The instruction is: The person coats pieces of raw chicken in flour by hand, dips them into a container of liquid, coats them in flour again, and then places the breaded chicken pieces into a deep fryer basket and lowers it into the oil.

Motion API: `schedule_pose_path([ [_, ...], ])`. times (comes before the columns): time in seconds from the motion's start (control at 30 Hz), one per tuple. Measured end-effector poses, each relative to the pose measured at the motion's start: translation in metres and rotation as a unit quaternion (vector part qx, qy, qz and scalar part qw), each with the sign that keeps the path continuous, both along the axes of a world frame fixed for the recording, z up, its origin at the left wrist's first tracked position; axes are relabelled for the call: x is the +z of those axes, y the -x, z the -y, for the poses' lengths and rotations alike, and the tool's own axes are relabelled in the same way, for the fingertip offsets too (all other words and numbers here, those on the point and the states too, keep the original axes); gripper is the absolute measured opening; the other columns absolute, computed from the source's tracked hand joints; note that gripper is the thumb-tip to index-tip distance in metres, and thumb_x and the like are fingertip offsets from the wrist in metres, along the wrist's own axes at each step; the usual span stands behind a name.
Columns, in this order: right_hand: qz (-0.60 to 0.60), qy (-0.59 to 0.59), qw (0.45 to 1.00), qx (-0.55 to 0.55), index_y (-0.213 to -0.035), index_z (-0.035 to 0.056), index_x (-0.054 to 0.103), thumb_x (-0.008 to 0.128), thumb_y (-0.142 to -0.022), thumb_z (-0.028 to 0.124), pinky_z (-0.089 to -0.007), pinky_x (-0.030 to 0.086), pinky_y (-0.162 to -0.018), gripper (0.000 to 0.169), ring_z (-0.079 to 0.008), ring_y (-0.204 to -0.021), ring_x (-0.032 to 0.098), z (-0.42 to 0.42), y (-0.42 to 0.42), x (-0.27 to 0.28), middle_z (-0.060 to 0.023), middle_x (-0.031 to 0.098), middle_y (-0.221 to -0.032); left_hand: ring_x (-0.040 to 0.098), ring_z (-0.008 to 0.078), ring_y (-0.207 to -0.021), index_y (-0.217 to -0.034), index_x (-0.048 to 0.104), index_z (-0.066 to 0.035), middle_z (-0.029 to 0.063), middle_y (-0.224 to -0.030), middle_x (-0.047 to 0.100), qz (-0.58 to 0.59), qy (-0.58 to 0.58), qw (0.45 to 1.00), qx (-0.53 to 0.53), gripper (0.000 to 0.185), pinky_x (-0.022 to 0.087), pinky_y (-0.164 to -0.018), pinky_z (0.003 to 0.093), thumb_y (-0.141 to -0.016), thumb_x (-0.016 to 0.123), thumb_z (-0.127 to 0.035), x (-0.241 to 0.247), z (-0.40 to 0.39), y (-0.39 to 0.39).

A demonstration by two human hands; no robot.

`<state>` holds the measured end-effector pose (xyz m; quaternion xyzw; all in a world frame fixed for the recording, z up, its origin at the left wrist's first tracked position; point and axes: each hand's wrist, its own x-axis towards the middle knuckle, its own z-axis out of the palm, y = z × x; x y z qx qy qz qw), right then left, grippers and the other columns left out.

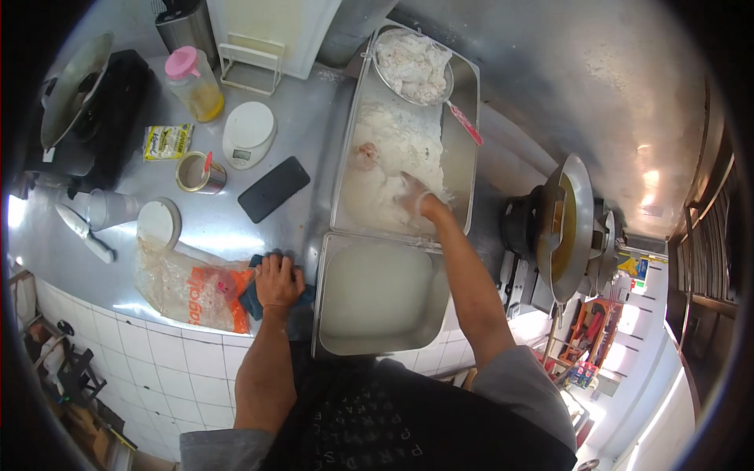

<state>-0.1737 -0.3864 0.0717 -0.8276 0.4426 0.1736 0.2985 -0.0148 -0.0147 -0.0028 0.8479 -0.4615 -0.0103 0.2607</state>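
My right hand (pixel 417 196), coated in white flour (pixel 400 138), reaches into a rectangular steel pan (pixel 460 171). Its fingers are blurred and partly sunk in the flour, so what they hold is hidden. A pinkish, flour-dusted piece of food (pixel 366 155) lies left of it. At the pan's far end rests a strainer with a red handle (pixel 465 122), heaped with floured pieces (pixel 413 66). My left hand (pixel 279 281) rests, fingers curled, on a dark cloth (pixel 252 299) at the counter's front edge; whether it grips the cloth is unclear. Beside it lies a plastic bag (pixel 182 285).
Nearest me stands a second steel pan (pixel 443 288) of cloudy liquid (pixel 377 288). A wok of oil (pixel 568 226) sits on a burner at right. Leftward are a phone (pixel 274 189), a digital scale (pixel 250 132), an open can (pixel 197 176), a pink-lidded jug (pixel 194 85) and a knife (pixel 85 232).
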Motion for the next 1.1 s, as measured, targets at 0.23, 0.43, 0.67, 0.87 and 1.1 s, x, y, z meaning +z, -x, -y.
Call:
schedule_pose_path([
  [0.23,0.328,-0.333,0.832,-0.301,-0.143,0.0055,0.050,0.062,-0.092,0.004,-0.0281,0.055,-0.080,0.052,-0.0119,-0.094,0.063,0.004,0.018,0.019,-0.0015,0.066,-0.114,0.057,0.0328,-0.088,-0.085,0.060,-0.010,0.0120,-0.091,0.056,0.008,-0.005,1.000,0.001,0.015,0.045,-0.073,0.0470,-0.077,0.066,-0.021,0.000,-0.007,-0.002],
  [0.43,0.352,-0.247,0.833,-0.349,-0.133,0.0056,0.059,0.064,-0.093,0.004,-0.0254,0.055,-0.068,0.040,-0.0127,-0.082,0.065,0.062,0.039,0.017,-0.0030,0.069,-0.104,0.056,0.0327,-0.087,-0.085,0.060,-0.009,0.0121,-0.091,0.056,-0.004,-0.007,1.000,-0.008,0.016,0.044,-0.072,0.0475,-0.077,0.066,-0.022,0.000,-0.003,0.003],
  [0.67,0.246,0.080,0.926,-0.277,-0.132,0.0032,0.061,0.067,-0.092,0.015,-0.0338,0.058,-0.078,0.042,-0.0199,-0.097,0.072,0.127,-0.125,0.156,-0.0101,0.072,-0.112,0.056,0.0320,-0.086,-0.084,0.059,-0.010,0.0114,-0.088,0.055,0.003,-0.022,1.000,0.003,0.015,0.043,-0.072,0.0470,-0.076,0.066,-0.022,-0.003,-0.013,-0.002],
  [0.87,0.014,0.267,0.955,-0.127,-0.136,-0.0009,0.061,0.073,-0.088,0.022,-0.0312,0.055,-0.074,0.054,-0.0163,-0.090,0.069,0.193,-0.154,0.145,-0.0106,0.073,-0.109,0.058,0.0364,-0.090,-0.097,0.063,-0.009,0.0164,-0.099,0.060,-0.053,-0.033,0.998,-0.018,0.023,0.046,-0.076,0.0501,-0.078,0.065,-0.023,-0.002,-0.003,0.005],
  [1.1,0.004,0.069,0.992,-0.101,-0.151,-0.0024,0.044,0.077,-0.081,0.047,-0.0384,0.045,-0.111,0.092,-0.0351,-0.136,0.055,0.097,-0.079,0.118,-0.0245,0.054,-0.148,0.056,0.0321,-0.085,-0.082,0.058,-0.010,0.0112,-0.087,0.054,0.008,-0.022,1.000,0.000,0.015,0.044,-0.072,0.0469,-0.076,0.067,-0.021,0.003,-0.011,0.003],
])
